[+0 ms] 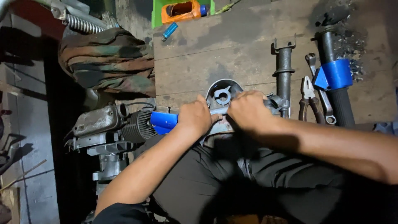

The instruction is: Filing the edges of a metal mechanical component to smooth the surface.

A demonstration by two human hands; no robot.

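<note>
Both hands worked over a grey cast-metal cover [224,93], rounded at its far end with a cut-out hub, which lay at the near edge of a rough, stained wooden bench [248,49]. The left hand [194,118] was clenched around a tool with a glossy blue handle [163,122] that jutted out to the left; the right hand [248,111] was curled over the cover's near right side, though what its fingers pinched was hidden. Just right of that hand stood a dull steel tube [284,72] with a forked bracket at its far end. Beyond it lay pliers [309,99] with dark grips, a bright wrench [319,89] and a black ribbed shaft wrapped in a blue clamp [335,74]. Left of the bench sat a finned, greasy engine [118,124] and a crumpled camouflage cloth [107,62]; an orange plastic bottle [182,11] rested at the far edge.
</note>
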